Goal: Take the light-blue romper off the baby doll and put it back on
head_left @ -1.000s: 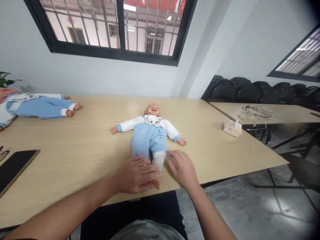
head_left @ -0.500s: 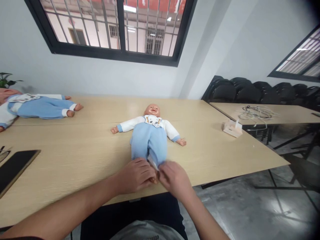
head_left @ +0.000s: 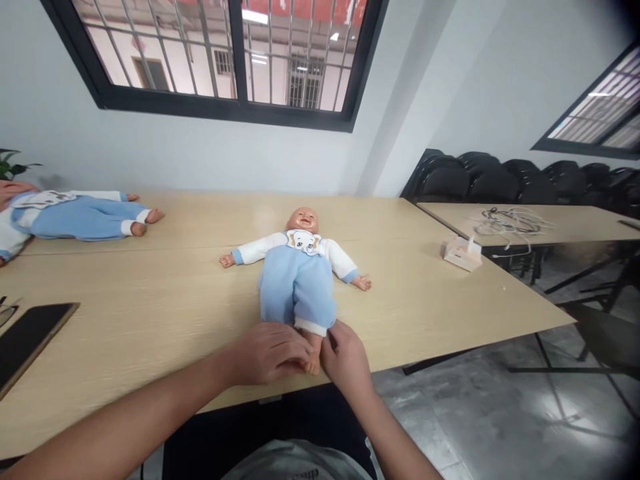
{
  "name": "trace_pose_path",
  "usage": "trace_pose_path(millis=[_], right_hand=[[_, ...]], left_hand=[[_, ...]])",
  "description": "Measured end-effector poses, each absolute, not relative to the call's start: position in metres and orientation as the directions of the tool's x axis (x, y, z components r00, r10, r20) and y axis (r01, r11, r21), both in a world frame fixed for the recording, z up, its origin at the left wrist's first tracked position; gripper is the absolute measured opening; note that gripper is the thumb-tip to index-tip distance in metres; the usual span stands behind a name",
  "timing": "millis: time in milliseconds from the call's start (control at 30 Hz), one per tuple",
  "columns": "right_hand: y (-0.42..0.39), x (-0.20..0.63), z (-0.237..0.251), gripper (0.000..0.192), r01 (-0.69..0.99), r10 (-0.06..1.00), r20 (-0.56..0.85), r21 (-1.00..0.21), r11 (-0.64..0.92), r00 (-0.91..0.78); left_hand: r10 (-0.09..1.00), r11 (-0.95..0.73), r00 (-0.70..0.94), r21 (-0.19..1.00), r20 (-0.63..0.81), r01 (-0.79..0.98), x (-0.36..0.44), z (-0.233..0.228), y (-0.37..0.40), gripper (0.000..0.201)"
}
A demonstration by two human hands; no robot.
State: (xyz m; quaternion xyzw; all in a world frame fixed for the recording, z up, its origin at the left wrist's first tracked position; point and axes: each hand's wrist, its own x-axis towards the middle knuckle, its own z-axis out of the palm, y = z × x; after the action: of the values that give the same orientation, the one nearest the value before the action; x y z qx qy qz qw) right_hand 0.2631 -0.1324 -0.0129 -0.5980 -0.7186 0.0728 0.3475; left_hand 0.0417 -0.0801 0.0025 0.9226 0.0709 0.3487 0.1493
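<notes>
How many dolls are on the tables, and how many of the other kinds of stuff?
Dolls in blue suits: 2, the near doll at the left hand and right hand, and the far doll
Tissue boxes: 1
Dark tablets: 1
Cable bundles: 1
Total: 5

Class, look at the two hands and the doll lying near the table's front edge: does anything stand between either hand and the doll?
Nothing visible does: the left hand and right hand already touch the doll at its feet.
</notes>
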Motion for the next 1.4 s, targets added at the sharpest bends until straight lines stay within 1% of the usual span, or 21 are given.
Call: trace_pose_path(millis=[67,167,233,300,400,433,467,533,567,667,733,833,900,967,1000,1067,1133,1167,1267,1333,1400], right_hand=[[-0.135,0.262,-0.013,0.022,0.792,0.907,0.416,-0.532,0.3,-0.064],[-0.148,0.267,-0.012,0.02,0.767,0.893,0.387,-0.492,0.411,-0.23],[-0.156,0.275,-0.009,0.021,0.772,0.884,0.344,-0.448,0.451,-0.316],[-0.16,0.283,0.0,0.022,0.801,0.894,0.335,-0.422,0.424,-0.297],[-0.156,0.288,0.018,0.013,0.829,0.887,0.417,-0.411,0.379,-0.198],[-0.153,0.286,0.024,0.01,0.828,0.872,0.441,-0.391,0.402,-0.215],[-0.149,0.284,0.03,0.013,0.823,0.853,0.448,-0.354,0.443,-0.266],[-0.14,0.277,0.037,0.019,0.807,0.815,0.412,-0.254,0.533,-0.408],[-0.136,0.273,0.038,0.017,0.803,0.799,0.386,-0.203,0.561,-0.461],[-0.13,0.266,0.037,0.011,0.817,0.784,0.37,-0.104,0.567,-0.498],[-0.134,0.265,0.036,0.015,0.811,0.775,0.38,-0.098,0.577,-0.505],[-0.147,0.268,0.035,0.018,0.778,0.779,0.357,-0.186,0.6,-0.515],[-0.153,0.273,0.034,0.018,0.743,0.8,0.327,-0.309,0.594,-0.503],[-0.147,0.28,0.029,0.018,0.692,0.839,0.328,-0.474,0.544,-0.435],[-0.139,0.285,0.025,0.019,0.66,0.867,0.343,-0.563,0.498,-0.361],[-0.111,0.295,0.015,0.02,0.585,0.925,0.353,-0.724,0.367,-0.142],[-0.072,0.304,0.006,0.026,0.517,0.955,0.291,-0.828,0.217,0.065],[-0.051,0.308,0.002,0.03,0.511,0.958,0.264,-0.842,0.172,0.112],[-0.001,0.316,-0.003,0.039,0.477,0.978,0.18,-0.872,0.108,0.109],[0.019,0.319,-0.005,0.036,0.445,0.991,0.116,-0.892,0.074,0.067],[0.029,0.321,-0.008,0.029,0.48,0.99,0.128,-0.873,0.084,0.06]], left_hand=[[0.262,-0.943,0.727,0.33,0.634,0.052,0.04,0.002,-0.08,0.015],[0.295,-0.94,0.713,0.326,0.635,0.099,0.039,0.003,-0.08,0.018],[0.286,-0.944,0.725,0.312,0.626,0.104,0.039,0.004,-0.08,0.018],[0.263,-0.954,0.739,0.283,0.62,0.102,0.04,0.005,-0.08,0.018],[0.22,-0.97,0.761,0.223,0.61,0.101,0.041,0.008,-0.081,0.017],[0.201,-0.974,0.77,0.207,0.606,0.091,0.042,0.009,-0.081,0.017],[0.18,-0.978,0.78,0.194,0.6,0.076,0.042,0.009,-0.081,0.016],[0.132,-0.985,0.799,0.168,0.587,0.04,0.043,0.011,-0.081,0.014],[0.111,-0.988,0.808,0.153,0.579,0.025,0.043,0.011,-0.081,0.014],[0.077,-0.992,0.831,0.124,0.551,0.01,0.044,0.011,-0.079,0.012],[0.098,-0.991,0.832,0.127,0.546,0.034,0.045,0.009,-0.078,0.009],[0.154,-0.983,0.825,0.17,0.543,0.072,0.045,0.008,-0.079,0.007],[0.161,-0.977,0.837,0.207,0.523,0.059,0.045,0.008,-0.08,0.007],[0.152,-0.97,0.858,0.242,0.491,0.032,0.044,0.009,-0.08,0.01],[0.15,-0.965,0.866,0.26,0.478,0.024,0.044,0.009,-0.08,0.012],[0.155,-0.956,0.872,0.293,0.464,0.014,0.044,0.01,-0.08,0.014],[0.161,-0.949,0.87,0.316,0.465,0.007,0.044,0.01,-0.079,0.013],[0.166,-0.947,0.866,0.322,0.471,0.006,0.044,0.01,-0.079,0.012],[0.182,-0.941,0.858,0.339,0.48,0.01,0.046,0.008,-0.079,0.009],[0.196,-0.939,0.856,0.344,0.479,0.022,0.046,0.006,-0.079,0.008],[0.196,-0.938,0.856,0.345,0.479,0.022,0.046,0.005,-0.078,0.007]])
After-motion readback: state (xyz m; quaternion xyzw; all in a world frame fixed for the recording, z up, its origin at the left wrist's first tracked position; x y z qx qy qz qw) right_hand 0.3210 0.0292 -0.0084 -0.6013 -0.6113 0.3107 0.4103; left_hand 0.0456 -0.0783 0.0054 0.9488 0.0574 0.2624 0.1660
